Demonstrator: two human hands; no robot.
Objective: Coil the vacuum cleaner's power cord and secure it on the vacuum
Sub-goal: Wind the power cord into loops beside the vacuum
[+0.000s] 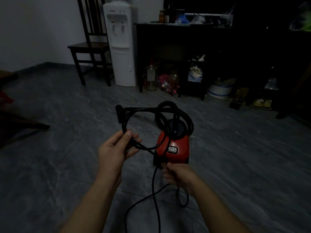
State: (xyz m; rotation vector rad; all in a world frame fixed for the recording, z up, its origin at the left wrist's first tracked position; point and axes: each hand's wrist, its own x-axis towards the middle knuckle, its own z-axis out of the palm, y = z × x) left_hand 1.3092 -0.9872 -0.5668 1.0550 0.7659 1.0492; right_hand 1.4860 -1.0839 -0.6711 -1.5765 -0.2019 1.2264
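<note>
Left hand [116, 148] and right hand [178, 175] bare. Behind them, left forearm [94, 199] and right forearm [215, 204] bare too, skin showing down to frame bottom. Left thumbnail [129, 133] short, rounded. Right fingers [165, 174] blurred, no detail.

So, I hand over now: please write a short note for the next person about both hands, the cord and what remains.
Left hand grips a loop of the thin black power cord, raised beside the red canister vacuum cleaner standing on the grey stone-pattern floor.
Right hand pinches the same cord just behind the vacuum.
Done: about one loop gathered.
Left: the cord trailing on the floor is not coiled; nothing is secured on the vacuum yet.
</note>
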